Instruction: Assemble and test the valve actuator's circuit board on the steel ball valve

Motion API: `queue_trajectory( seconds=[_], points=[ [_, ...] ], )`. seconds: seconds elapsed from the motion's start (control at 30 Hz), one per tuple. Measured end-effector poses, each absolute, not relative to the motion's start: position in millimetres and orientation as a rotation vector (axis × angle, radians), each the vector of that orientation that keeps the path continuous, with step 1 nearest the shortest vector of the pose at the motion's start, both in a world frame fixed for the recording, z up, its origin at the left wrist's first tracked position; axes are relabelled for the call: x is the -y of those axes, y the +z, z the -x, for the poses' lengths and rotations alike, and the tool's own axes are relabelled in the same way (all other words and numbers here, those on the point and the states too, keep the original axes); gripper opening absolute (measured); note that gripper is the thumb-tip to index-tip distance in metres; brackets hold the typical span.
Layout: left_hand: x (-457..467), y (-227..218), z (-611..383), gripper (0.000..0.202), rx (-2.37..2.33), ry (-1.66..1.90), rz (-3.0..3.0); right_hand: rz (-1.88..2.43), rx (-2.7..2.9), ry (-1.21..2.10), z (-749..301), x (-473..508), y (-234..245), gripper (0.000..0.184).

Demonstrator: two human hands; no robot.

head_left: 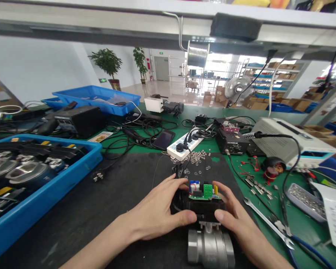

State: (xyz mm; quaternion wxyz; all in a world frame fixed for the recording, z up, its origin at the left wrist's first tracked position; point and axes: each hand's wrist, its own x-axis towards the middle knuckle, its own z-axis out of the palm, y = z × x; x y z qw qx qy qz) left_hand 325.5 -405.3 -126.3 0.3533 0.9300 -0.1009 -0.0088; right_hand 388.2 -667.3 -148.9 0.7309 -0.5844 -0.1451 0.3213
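Note:
Both my hands grip a black actuator housing (198,208) with a green circuit board (204,190) showing on its top. It sits on a silver metal valve body (211,248) at the near edge of the black mat (106,201). My left hand (159,209) wraps the housing's left side, thumb on its front. My right hand (231,213) clasps the right side, thumb also on the front. A scatter of small metal washers (197,158) lies just beyond the housing.
A blue bin (53,186) of valve parts stands at the left. A white power strip (182,145), cables, a soldering station (232,142) and a white power supply (294,142) lie behind. A wrench (266,222) and pliers rest at the right.

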Motion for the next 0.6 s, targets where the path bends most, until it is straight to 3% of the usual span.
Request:
queue_trajectory(
  seconds=[0.07,0.23,0.37,0.43,0.53,0.6],
  points=[
    [411.0,-108.6,-330.4,0.09,0.261,-0.144,-2.35,1.272,0.387,0.729,-388.1,670.0,-151.2,0.091],
    [425.3,-83.9,-339.2,0.07,0.299,-0.348,-1.989,1.333,0.485,0.754,-390.3,680.7,-148.8,0.115],
    [430.4,-102.6,-335.6,0.084,0.156,-0.326,-1.739,1.749,0.532,0.737,-393.4,695.2,-140.9,0.139],
    [430.4,-114.9,-331.9,0.092,0.121,-0.292,-1.682,2.041,0.585,0.698,-393.8,702.6,-140.5,0.13],
    [428.6,-125.9,-328.5,0.103,0.071,-0.275,-1.661,2.25,0.765,0.683,-392.9,710.1,-146.8,0.087],
    [427.6,-127.4,-328.6,0.105,0.067,-0.278,-1.661,2.252,0.912,0.665,-392.2,711.8,-153.4,0.068]
  ],
)
